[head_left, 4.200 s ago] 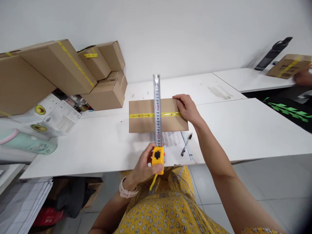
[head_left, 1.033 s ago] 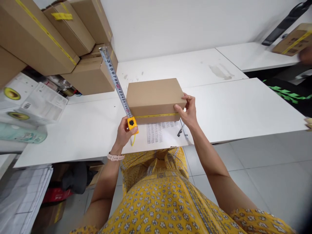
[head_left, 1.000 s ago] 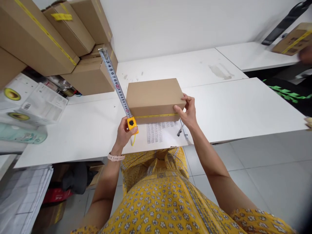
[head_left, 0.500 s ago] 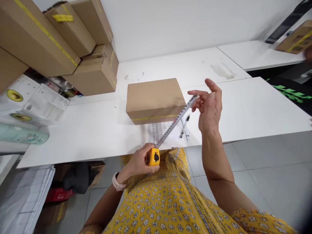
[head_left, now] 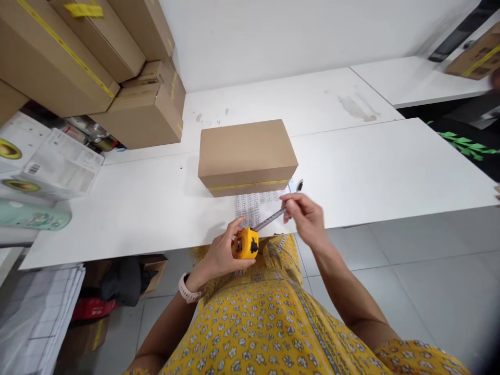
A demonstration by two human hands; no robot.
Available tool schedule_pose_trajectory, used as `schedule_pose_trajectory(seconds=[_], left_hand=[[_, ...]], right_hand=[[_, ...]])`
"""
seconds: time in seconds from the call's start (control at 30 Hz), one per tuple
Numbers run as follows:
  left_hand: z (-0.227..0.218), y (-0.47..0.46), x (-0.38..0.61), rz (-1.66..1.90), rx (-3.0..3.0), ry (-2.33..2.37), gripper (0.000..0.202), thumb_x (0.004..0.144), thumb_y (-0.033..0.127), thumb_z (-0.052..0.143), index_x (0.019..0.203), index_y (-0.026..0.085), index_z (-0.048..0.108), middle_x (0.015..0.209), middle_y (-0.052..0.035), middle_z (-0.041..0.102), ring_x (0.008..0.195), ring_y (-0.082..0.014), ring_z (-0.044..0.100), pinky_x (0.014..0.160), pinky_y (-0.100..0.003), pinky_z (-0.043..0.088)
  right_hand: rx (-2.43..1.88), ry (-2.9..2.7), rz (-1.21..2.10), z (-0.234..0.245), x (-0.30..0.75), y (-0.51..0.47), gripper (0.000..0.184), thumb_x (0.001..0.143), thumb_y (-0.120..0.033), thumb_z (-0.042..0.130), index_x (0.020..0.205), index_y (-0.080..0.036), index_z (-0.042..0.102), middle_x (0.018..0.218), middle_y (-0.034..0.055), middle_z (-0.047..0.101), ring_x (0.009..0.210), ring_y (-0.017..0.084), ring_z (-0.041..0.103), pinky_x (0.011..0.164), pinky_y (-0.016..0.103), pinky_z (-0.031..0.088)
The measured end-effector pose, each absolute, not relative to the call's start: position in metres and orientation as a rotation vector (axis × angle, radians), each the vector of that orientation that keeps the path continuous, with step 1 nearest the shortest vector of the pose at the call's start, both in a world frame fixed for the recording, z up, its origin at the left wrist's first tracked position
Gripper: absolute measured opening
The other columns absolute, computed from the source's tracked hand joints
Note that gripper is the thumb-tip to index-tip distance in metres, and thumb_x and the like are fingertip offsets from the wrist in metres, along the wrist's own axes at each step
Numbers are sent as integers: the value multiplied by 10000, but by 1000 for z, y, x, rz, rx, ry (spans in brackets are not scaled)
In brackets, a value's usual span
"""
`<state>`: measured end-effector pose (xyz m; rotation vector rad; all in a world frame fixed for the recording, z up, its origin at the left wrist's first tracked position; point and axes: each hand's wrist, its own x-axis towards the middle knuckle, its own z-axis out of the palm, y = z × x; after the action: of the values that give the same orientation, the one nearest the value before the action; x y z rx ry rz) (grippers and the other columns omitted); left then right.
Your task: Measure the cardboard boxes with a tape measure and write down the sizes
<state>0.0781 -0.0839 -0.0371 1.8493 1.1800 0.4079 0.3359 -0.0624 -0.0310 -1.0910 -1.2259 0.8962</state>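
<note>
My left hand is wrapped round the yellow case of a tape measure at the table's front edge. A short length of its blade slants up to the right, and my right hand pinches the blade's end between thumb and fingers. Just beyond them sits a closed brown cardboard box with yellow tape along its near side. Under the blade and against the box lies a printed sheet, partly covered. A pen shows only in part behind my right hand.
Cardboard boxes are stacked at the back left of the white table. Nearer stand a white carton with avocado pictures and a mint-green bottle. Another taped box is at the far right, beside a partly visible person's hand.
My right hand has come down and towards the left hand, closing on the blade's end. The drawn-out blade is much shorter. The left hand still holds the case; the view has shifted slightly.
</note>
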Motion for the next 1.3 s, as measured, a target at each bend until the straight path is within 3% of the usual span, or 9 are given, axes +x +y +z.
schedule_pose_trajectory(seconds=[0.2, 0.3, 0.53, 0.7, 0.83, 0.93, 1.07, 1.2, 1.3], left_hand=[[-18, -70, 86, 630, 2012, 1123, 807, 717, 408, 860, 1406, 283, 459, 1340, -123, 660, 1151, -316, 704, 866, -452, 619], [4, -50, 80, 856, 2136, 1175, 733, 729, 414, 856, 1360, 274, 511, 1297, -97, 675, 1021, -267, 729, 825, -419, 625], [42, 36, 83, 1057, 2422, 1488, 724, 748, 362, 812, 1407, 224, 544, 1282, -74, 677, 1162, -315, 653, 1006, -488, 551], [34, 86, 89, 933, 2534, 1536, 554, 817, 330, 714, 1351, 239, 601, 1361, -51, 658, 1260, -315, 590, 1064, -488, 515], [27, 97, 87, 989, 2503, 1508, 561, 835, 416, 733, 1342, 214, 605, 1436, -58, 615, 1374, -353, 506, 1165, -596, 395], [9, 72, 96, 1211, 2496, 1405, 466, 909, 427, 689, 1309, 201, 612, 1470, -46, 592, 1412, -327, 477, 1211, -641, 311], [-45, 3, 133, 1057, 2518, 995, 260, 1006, 334, 542, 1198, 199, 654, 1215, -59, 742, 1205, -255, 666, 1089, -553, 498], [-97, -46, 171, 503, 2620, 883, 613, 954, 462, 630, 1431, 89, 534, 1569, -210, 509, 1516, -345, 410, 1227, -562, 373], [-110, -53, 184, 169, 2745, 868, 884, 923, 482, 692, 1594, 42, 322, 1713, -226, 237, 1612, -360, 168, 1312, -575, 163]], right_hand=[[-1291, -1501, 810, -61, 316, -77, 254, 984, -443, 576, 1069, -264, 735, 933, 55, 751, 749, 179, 667, 664, 335, 540], [-1652, -1296, 463, -78, 339, -60, 319, 992, -497, 505, 975, -234, 686, 808, 45, 702, 677, 183, 602, 672, 344, 486], [-2174, -1420, 309, -110, 382, -18, 461, 938, -545, 565, 1233, -191, 570, 955, 128, 731, 821, 278, 637, 696, 352, 445], [-2081, -1556, 342, -115, 386, -16, 369, 955, -289, 473, 1272, -152, 604, 1033, 168, 738, 817, 258, 654, 731, 359, 471], [-1764, -1146, 679, -112, 404, -27, 393, 933, -349, 473, 1227, -167, 658, 803, 66, 707, 646, 211, 620, 675, 378, 510], [-1396, -843, 892, -101, 417, -44, 355, 868, -381, 577, 1157, -203, 681, 859, 49, 733, 718, 200, 687, 723, 401, 564], [-1247, -774, 877, -85, 423, -66, 345, 740, -408, 814, 1013, -261, 664, 857, 9, 739, 786, 188, 700, 787, 393, 573], [-1308, -796, 828, -82, 411, -73, 441, 821, -636, 729, 729, -253, 531, 544, -67, 511, 526, 123, 507, 613, 305, 489], [-1278, -834, 969, -86, 397, -68, 531, 915, -763, 492, 847, -249, 606, 578, -36, 568, 559, 147, 559, 649, 332, 512]])
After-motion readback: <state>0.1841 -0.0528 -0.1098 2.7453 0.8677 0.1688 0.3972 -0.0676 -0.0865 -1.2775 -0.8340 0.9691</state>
